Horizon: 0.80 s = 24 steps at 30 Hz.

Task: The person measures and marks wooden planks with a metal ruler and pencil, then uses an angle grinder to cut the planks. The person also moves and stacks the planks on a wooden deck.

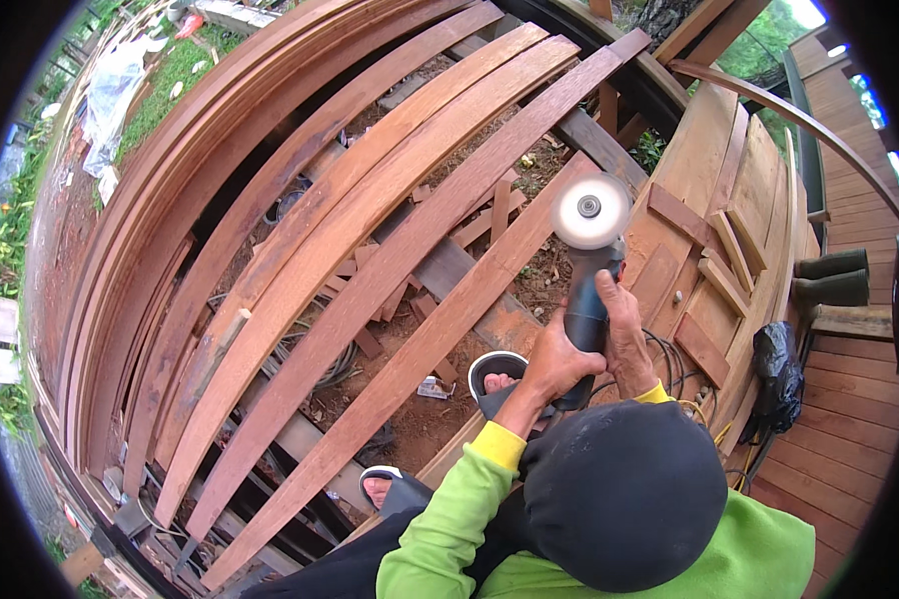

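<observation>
Both of my hands are closed around an angle grinder (585, 317) with a dark blue body. My left hand (557, 361) wraps the body from the left side. Against its right side is my right hand (624, 327), with the thumb lying along the tool. A pale round disc (591, 212), blurred at its rim, sits at the grinder's far end. Beneath and beside the disc lies the far end of a long reddish plank (440, 344); whether they touch I cannot tell. Bright green sleeves with yellow cuffs cover my forearms.
Several long planks (370, 180) rest across dark beams (449, 265) over bare soil and offcuts. Coiled cable (335, 369) lies below. To the right are wide boards (697, 150), short wood pieces (702, 349), a black plastic bag (777, 364) and dark boots (831, 278).
</observation>
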Each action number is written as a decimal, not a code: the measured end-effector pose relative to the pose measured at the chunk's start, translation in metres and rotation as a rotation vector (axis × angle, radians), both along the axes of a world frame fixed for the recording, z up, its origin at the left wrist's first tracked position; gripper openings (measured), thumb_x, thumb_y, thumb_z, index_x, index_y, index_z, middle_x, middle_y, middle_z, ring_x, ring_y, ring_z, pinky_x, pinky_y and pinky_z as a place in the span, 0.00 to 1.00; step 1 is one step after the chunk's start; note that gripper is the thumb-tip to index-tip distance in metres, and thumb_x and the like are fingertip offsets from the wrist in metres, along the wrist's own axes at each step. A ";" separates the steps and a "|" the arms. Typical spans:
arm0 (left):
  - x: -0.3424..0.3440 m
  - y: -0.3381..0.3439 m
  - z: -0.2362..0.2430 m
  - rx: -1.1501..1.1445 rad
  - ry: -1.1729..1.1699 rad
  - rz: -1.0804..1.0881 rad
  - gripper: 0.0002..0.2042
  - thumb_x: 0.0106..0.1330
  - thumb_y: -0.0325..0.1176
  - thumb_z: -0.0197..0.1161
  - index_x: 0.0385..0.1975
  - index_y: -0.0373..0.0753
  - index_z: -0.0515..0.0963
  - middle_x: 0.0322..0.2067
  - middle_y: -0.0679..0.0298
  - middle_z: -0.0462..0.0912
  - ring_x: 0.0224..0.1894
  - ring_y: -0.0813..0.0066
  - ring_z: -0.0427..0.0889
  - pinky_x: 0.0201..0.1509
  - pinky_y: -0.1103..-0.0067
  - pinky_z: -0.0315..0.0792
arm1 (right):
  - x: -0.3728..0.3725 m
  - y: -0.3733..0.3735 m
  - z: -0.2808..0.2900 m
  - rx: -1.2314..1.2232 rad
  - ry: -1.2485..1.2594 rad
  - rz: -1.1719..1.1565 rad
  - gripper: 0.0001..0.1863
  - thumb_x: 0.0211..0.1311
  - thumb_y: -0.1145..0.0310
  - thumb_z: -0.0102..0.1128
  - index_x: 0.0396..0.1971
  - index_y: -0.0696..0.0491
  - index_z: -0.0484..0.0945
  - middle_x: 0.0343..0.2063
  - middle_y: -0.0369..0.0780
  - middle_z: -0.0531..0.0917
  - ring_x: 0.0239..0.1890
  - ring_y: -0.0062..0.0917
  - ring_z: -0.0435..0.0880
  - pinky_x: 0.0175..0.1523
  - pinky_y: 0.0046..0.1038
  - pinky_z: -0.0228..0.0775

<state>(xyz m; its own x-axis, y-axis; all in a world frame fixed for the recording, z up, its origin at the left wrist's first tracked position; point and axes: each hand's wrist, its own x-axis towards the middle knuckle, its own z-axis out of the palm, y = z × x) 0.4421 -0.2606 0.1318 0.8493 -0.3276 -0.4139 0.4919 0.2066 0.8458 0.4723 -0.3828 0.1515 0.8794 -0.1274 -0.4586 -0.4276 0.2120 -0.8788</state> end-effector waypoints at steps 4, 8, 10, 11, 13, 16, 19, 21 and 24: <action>0.004 -0.003 0.002 0.116 -0.062 0.016 0.38 0.37 0.31 0.75 0.54 0.32 0.67 0.37 0.57 0.80 0.35 0.69 0.82 0.41 0.75 0.77 | 0.012 0.009 0.015 -0.211 0.011 0.062 0.19 0.53 0.59 0.72 0.36 0.59 0.80 0.27 0.34 0.80 0.26 0.17 0.78 0.31 0.21 0.70; 0.010 -0.003 -0.002 0.207 -0.128 -0.052 0.39 0.41 0.38 0.75 0.54 0.31 0.65 0.38 0.54 0.81 0.37 0.64 0.83 0.42 0.73 0.77 | 0.027 0.011 0.016 -0.296 -0.015 0.106 0.16 0.49 0.64 0.70 0.34 0.58 0.81 0.26 0.34 0.80 0.24 0.18 0.77 0.30 0.22 0.69; 0.006 0.003 -0.004 0.301 -0.203 -0.170 0.38 0.46 0.47 0.77 0.52 0.30 0.68 0.35 0.53 0.81 0.36 0.63 0.82 0.41 0.72 0.76 | 0.039 0.000 0.014 -0.420 -0.009 0.133 0.17 0.47 0.62 0.71 0.32 0.59 0.82 0.25 0.35 0.80 0.23 0.19 0.77 0.28 0.23 0.69; 0.003 0.009 -0.006 0.367 -0.225 -0.163 0.37 0.47 0.49 0.77 0.52 0.30 0.70 0.34 0.54 0.80 0.35 0.63 0.82 0.40 0.72 0.76 | 0.043 -0.007 0.014 -0.480 -0.003 0.141 0.17 0.46 0.62 0.71 0.32 0.59 0.82 0.25 0.35 0.80 0.23 0.19 0.78 0.27 0.23 0.69; 0.001 0.036 -0.011 0.530 -0.265 -0.116 0.36 0.49 0.51 0.76 0.50 0.30 0.73 0.32 0.56 0.79 0.33 0.64 0.81 0.38 0.72 0.76 | 0.056 -0.006 0.016 -0.451 0.033 0.191 0.21 0.42 0.61 0.72 0.33 0.61 0.81 0.25 0.37 0.80 0.21 0.22 0.79 0.25 0.26 0.71; -0.001 0.081 -0.045 0.745 -0.255 0.060 0.34 0.54 0.54 0.72 0.52 0.34 0.73 0.33 0.54 0.81 0.35 0.58 0.81 0.39 0.67 0.76 | 0.069 -0.022 0.027 -0.610 0.019 0.246 0.24 0.40 0.60 0.72 0.35 0.62 0.80 0.25 0.39 0.81 0.22 0.24 0.80 0.27 0.27 0.74; -0.014 0.123 -0.086 1.093 -0.459 0.156 0.33 0.53 0.50 0.73 0.54 0.35 0.72 0.41 0.51 0.79 0.47 0.54 0.77 0.49 0.65 0.72 | 0.078 -0.032 0.026 -0.696 -0.046 0.322 0.25 0.41 0.60 0.72 0.37 0.62 0.79 0.27 0.40 0.81 0.25 0.24 0.80 0.30 0.27 0.74; -0.024 0.139 -0.110 1.252 -0.564 0.130 0.35 0.51 0.50 0.73 0.56 0.36 0.70 0.46 0.51 0.77 0.52 0.52 0.74 0.54 0.62 0.68 | 0.079 -0.049 0.013 -0.871 -0.136 0.391 0.28 0.40 0.58 0.71 0.37 0.64 0.76 0.28 0.44 0.81 0.29 0.28 0.82 0.36 0.30 0.75; -0.039 0.143 -0.120 1.348 -0.532 0.091 0.40 0.50 0.50 0.74 0.61 0.37 0.66 0.49 0.51 0.75 0.53 0.51 0.72 0.57 0.59 0.64 | 0.077 -0.062 0.002 -1.068 -0.215 0.489 0.29 0.39 0.59 0.70 0.35 0.66 0.72 0.28 0.50 0.81 0.32 0.36 0.83 0.40 0.35 0.75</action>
